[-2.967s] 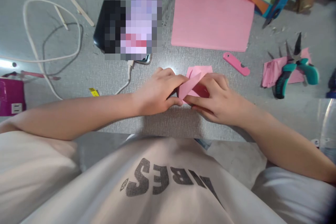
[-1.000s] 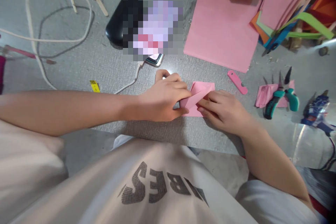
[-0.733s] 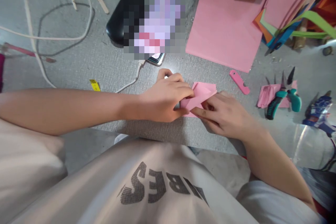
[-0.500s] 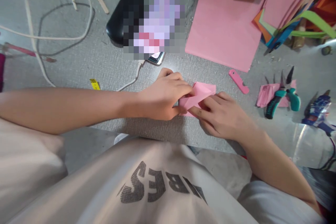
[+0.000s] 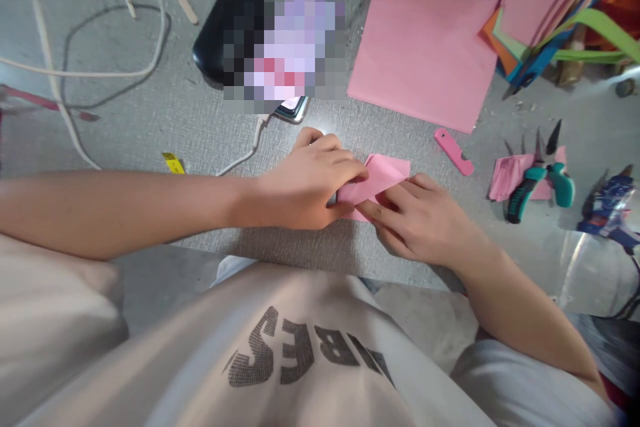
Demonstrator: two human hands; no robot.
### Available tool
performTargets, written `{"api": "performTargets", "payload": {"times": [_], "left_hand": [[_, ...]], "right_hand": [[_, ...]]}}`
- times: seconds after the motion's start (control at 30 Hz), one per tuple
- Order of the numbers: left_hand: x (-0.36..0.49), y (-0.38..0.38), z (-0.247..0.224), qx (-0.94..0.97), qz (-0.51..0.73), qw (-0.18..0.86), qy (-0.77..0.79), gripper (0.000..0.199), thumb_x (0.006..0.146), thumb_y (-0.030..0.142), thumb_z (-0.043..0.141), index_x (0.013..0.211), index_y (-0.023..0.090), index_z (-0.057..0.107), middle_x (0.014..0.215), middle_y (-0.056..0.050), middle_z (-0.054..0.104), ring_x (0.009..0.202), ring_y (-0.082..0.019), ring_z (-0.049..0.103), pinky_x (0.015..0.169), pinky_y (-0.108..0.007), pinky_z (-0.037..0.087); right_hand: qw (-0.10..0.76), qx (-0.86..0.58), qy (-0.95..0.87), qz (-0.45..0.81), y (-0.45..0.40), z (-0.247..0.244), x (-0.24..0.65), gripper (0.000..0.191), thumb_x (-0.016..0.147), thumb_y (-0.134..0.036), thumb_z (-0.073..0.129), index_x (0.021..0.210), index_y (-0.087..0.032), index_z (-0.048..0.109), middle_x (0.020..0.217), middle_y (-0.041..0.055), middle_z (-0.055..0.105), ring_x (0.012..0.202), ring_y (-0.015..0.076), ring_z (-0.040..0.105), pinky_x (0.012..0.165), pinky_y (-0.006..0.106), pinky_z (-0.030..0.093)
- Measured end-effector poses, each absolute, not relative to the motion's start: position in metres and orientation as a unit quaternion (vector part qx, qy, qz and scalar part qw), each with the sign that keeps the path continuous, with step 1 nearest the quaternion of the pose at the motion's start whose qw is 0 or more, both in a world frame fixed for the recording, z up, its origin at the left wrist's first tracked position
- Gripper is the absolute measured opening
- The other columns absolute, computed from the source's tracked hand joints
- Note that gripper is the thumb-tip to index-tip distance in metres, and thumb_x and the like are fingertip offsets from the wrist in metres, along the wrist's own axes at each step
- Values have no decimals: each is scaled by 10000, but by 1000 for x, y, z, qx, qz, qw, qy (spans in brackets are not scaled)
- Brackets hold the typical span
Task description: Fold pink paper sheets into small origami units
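Pink paper (image 5: 384, 177), just right of centre, looks partly folded: diagonal flap's over, not flat yet imo. Left hand (image 5: 317, 181) pinches its left end; right hand's (image 5: 427, 221) touching below, can't tell if gripping.

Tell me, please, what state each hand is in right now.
Left hand: closed, holding the folded pink paper by its left side.
Right hand: touching the same paper; whether its grip is closed cannot be told.
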State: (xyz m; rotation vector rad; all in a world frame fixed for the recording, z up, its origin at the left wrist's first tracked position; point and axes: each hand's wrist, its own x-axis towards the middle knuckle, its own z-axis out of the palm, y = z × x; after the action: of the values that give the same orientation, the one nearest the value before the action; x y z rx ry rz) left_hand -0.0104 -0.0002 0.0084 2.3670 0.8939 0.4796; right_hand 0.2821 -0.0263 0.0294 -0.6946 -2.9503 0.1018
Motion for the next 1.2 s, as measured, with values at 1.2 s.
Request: {"api": "performTargets", "payload": {"times": [1.2], "left_hand": [[-14, 17, 9, 878, 115, 365, 288, 139, 966, 328, 797, 882, 220, 820, 1303, -102, 731, 1341, -381, 549, 1183, -635, 333]], "right_hand": [[145, -186, -969, 68, -26, 8, 278, 330, 1110, -117, 677, 1356, -284, 819, 915, 8, 664, 827, 198, 490, 801, 396, 372]]}}
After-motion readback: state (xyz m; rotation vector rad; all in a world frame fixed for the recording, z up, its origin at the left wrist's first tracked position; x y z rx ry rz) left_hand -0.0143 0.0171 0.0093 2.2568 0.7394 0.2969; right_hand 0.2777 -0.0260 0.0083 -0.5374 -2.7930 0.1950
